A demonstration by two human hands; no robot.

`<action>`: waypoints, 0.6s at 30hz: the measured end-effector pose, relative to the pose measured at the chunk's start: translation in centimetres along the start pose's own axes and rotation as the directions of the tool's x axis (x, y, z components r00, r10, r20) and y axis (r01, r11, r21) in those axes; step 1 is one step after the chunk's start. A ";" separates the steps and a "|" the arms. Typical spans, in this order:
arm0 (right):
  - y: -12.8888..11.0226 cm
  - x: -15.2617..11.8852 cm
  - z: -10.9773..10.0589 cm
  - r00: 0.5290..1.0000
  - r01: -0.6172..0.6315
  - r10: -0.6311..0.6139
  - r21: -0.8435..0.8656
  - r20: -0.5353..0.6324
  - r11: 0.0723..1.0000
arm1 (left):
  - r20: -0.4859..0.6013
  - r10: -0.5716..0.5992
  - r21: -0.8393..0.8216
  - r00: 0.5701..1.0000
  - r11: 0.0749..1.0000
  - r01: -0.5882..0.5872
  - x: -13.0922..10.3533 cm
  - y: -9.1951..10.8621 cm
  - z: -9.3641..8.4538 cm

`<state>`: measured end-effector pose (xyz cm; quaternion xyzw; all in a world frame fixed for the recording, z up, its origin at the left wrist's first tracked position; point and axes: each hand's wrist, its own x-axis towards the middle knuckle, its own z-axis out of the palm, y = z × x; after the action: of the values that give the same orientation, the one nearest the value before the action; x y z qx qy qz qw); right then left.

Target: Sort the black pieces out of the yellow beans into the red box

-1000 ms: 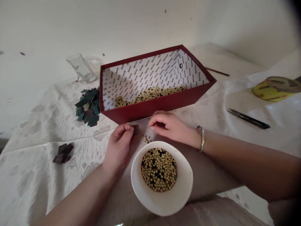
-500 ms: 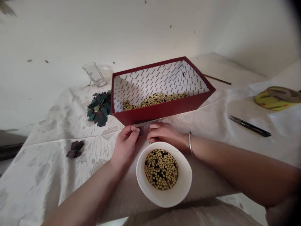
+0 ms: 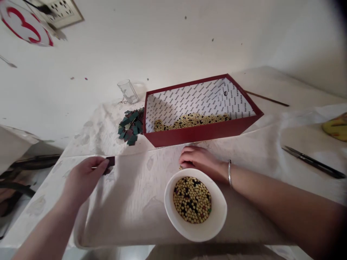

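Observation:
My left hand is over the left part of the cloth, thumb and fingers pinching a small dark brown square piece. Other dark pieces are partly hidden beneath its fingertips. Between the box and the bowl rests my right hand, its fingers curled in. A few pale beads peek out at its fingertips; what the fingers enclose is hidden. Just in front of that hand stands a white bowl, filled partway with yellowish and black beads, plus a few coloured ones.
Behind my hands sits a red box with more beads along its bottom. Dark green and brown square pieces lie heaped at its left, near a clear glass. A black pen-like tool, a thin stick and a yellow roll are at right.
My left hand has moved left, away from the right hand, carrying the brown piece to where the small dark pile lay. The right hand stays by the bowl. The view has shifted left.

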<state>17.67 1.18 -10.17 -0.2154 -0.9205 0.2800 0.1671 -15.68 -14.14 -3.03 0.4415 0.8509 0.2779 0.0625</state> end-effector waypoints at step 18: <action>0.1 -0.6 0.1 0.999 -0.005 0.006 0.027 -0.032 1.000 | 0.277 0.389 0.536 0.879 0.696 -0.477 8.4 6.0 7.8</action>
<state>18.15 0.97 -10.39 -0.2199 -0.9133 0.2895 0.1838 -13.72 -1.50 -5.25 0.6451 0.7590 -0.0255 -0.0844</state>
